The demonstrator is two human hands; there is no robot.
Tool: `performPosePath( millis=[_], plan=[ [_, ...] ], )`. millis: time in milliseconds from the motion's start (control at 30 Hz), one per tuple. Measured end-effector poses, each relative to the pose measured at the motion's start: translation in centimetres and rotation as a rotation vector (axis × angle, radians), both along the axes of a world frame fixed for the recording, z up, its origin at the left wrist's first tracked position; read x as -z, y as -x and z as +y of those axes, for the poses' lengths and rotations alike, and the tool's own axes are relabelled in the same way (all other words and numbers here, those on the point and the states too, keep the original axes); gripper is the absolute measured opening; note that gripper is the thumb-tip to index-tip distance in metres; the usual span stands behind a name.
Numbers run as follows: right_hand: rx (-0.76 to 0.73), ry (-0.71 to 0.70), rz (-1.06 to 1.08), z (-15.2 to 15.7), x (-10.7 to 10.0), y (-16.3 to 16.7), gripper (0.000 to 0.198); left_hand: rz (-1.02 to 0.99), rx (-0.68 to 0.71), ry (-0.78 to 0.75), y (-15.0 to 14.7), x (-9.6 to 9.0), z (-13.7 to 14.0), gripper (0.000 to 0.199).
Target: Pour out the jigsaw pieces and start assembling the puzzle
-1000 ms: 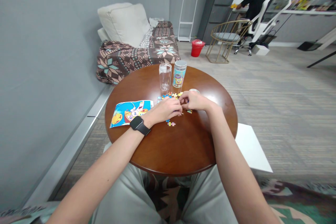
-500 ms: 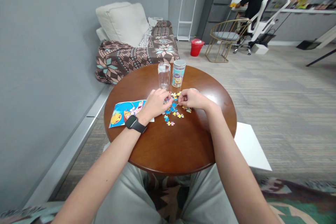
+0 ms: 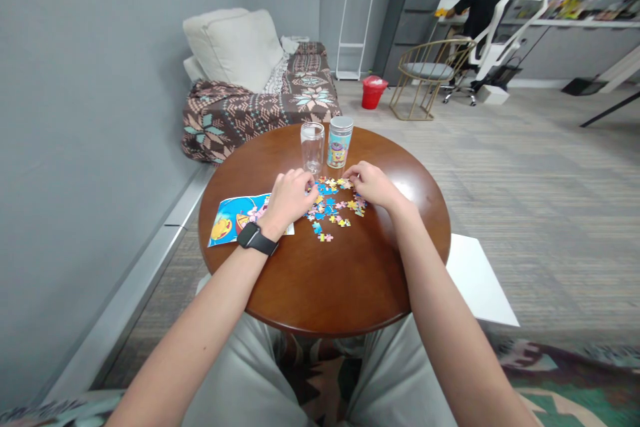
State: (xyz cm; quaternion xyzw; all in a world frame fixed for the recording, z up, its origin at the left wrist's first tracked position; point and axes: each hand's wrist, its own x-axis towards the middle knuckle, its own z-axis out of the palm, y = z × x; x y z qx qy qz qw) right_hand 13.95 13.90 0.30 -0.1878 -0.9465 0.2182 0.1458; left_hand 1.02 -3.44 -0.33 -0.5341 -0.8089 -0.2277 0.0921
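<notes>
A loose scatter of small jigsaw puzzle pieces point(image 3: 330, 209), mostly blue, yellow and pink, lies on the round brown table point(image 3: 330, 287). At the left side of the pieces is my left hand point(image 3: 291, 196), its fingers curled and closed; whatever is in them is hidden. My right hand point(image 3: 371, 184) is at the far right of the scatter, its fingertips closed on a puzzle piece point(image 3: 347, 183) among others. Under my left wrist lies a blue cartoon picture sheet point(image 3: 231, 217), partly covered.
Behind the pieces stand a clear jar point(image 3: 313, 147) and a cartoon-printed can point(image 3: 340, 142) with a silver lid. Past the table are a covered sofa point(image 3: 260, 103), a red bin point(image 3: 373, 92) and a gold-framed chair point(image 3: 430, 71). A person point(image 3: 483, 3) is at the back counter.
My right hand has moved away from the middle of the pieces to their far edge. My left hand has drawn slightly left, so more pieces show between the hands.
</notes>
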Motion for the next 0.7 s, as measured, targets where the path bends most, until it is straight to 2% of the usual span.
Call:
performPosePath(
  millis=[100,267,567,700],
  plan=[
    [0.053,-0.064,-0.012,0.5,0.9,0.3,0.031,-0.01,-0.021,0.026,0.0,-0.1,0.0,0.011],
    [0.017,-0.107,-0.039,0.6,1.7,0.6,0.026,0.019,-0.039,0.049,-0.3,-0.2,-0.1,0.013],
    [0.008,-0.094,-0.001,0.2,1.4,0.5,0.011,0.018,-0.04,0.067,-0.4,-0.4,0.0,0.012],
    [-0.005,-0.1,-0.002,0.2,1.4,0.5,0.011,0.016,-0.037,0.059,-0.4,-0.2,0.0,0.011]
  ],
)
